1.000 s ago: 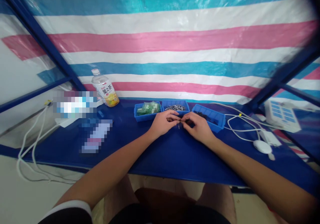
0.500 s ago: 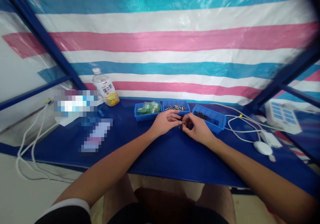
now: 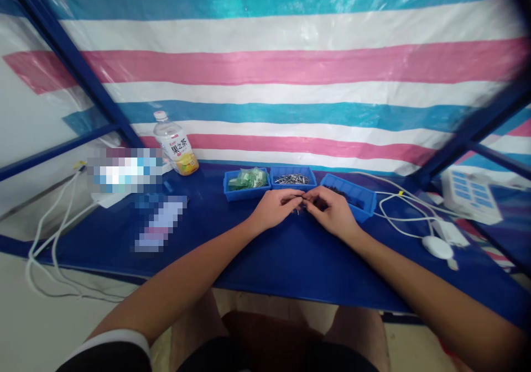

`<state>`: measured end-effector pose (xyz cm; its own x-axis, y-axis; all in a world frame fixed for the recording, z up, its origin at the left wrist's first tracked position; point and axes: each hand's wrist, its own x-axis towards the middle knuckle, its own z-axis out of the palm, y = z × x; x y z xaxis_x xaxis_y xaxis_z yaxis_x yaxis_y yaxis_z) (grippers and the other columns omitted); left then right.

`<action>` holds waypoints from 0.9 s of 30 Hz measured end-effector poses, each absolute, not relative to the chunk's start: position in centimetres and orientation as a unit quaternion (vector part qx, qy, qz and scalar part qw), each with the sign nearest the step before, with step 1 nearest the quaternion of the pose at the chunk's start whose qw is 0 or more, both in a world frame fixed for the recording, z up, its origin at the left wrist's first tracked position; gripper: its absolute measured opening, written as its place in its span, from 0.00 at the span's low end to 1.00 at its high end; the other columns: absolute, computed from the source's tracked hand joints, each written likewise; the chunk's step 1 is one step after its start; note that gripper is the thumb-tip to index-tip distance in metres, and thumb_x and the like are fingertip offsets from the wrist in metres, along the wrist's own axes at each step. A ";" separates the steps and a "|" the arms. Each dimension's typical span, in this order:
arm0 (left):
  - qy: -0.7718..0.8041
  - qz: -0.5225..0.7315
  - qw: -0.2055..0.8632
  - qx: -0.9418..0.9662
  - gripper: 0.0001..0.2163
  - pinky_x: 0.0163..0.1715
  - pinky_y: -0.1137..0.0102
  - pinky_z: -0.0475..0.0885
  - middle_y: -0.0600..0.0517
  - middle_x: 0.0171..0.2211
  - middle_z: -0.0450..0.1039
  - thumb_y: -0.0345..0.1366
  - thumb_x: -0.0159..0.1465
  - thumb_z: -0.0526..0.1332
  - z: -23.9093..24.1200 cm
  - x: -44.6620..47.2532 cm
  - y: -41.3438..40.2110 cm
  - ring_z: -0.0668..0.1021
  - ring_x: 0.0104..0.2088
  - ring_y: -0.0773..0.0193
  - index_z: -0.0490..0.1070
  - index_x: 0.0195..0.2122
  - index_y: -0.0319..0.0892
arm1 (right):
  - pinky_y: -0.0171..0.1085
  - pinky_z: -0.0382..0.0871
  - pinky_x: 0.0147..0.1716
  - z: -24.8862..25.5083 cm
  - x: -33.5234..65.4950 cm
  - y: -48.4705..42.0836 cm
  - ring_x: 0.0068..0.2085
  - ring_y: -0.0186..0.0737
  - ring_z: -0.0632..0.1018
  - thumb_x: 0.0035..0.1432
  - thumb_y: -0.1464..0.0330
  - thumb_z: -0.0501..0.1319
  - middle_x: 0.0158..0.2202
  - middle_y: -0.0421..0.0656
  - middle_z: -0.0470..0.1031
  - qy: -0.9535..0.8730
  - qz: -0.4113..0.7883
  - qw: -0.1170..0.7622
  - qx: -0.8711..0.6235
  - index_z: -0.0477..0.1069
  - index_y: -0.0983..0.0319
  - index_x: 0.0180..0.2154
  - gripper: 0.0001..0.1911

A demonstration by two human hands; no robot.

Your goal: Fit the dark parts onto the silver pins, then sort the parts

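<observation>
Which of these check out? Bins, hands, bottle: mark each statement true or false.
1. The left hand and right hand are close together. True.
2. The green pieces lie in the right bin. False: they lie in the left bin.
3. The middle bin holds silvery pieces. True.
4. The bottle lies on its side. False: it stands on its base, cap up.

Small slim metallic piece [image 3: 297, 212], mostly hidden, held where left hand [image 3: 274, 207] and right hand [image 3: 333, 210] meet, visible end pointing down, near-upright, over blue tabletop [image 3: 290, 264].
</observation>
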<state>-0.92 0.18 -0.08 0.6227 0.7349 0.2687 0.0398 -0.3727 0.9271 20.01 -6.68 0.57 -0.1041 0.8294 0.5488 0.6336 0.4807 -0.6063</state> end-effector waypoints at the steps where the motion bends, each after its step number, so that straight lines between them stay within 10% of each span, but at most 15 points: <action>1: 0.257 0.354 0.489 0.755 0.16 0.46 0.62 0.85 0.44 0.48 0.86 0.40 0.71 0.66 -0.1 -0.9 0.2 0.88 0.44 0.56 0.82 0.56 0.41 | 0.42 0.76 0.32 0.5 20.1 -6.6 0.35 0.44 0.81 0.68 0.65 0.66 0.37 0.44 0.81 -0.737 0.110 0.448 -0.494 0.78 0.56 0.42 0.03; 6: 0.264 0.369 0.486 0.747 0.14 0.58 0.56 0.81 0.44 0.51 0.86 0.38 0.67 0.70 0.0 -0.8 0.2 0.87 0.50 0.52 0.83 0.52 0.41 | 0.43 0.77 0.35 0.2 20.3 -6.4 0.37 0.44 0.81 0.68 0.65 0.65 0.41 0.46 0.82 -0.743 0.126 0.445 -0.484 0.80 0.56 0.43 0.05; 17: 0.277 0.408 0.545 0.678 0.12 0.49 0.61 0.82 0.46 0.41 0.85 0.26 0.61 0.73 0.4 -0.9 0.3 0.88 0.42 0.59 0.70 0.40 0.40 | 0.41 0.79 0.30 0.1 19.8 -6.9 0.35 0.44 0.85 0.71 0.59 0.64 0.39 0.44 0.84 -0.718 0.163 0.452 -0.504 0.75 0.55 0.59 0.18; 27: 0.276 0.416 0.497 0.709 0.10 0.49 0.62 0.82 0.45 0.41 0.85 0.28 0.64 0.71 0.3 -0.8 0.1 0.87 0.42 0.60 0.74 0.45 0.40 | 0.43 0.74 0.33 0.0 20.1 -6.6 0.34 0.45 0.81 0.70 0.60 0.65 0.36 0.44 0.83 -0.727 0.142 0.418 -0.526 0.82 0.56 0.44 0.09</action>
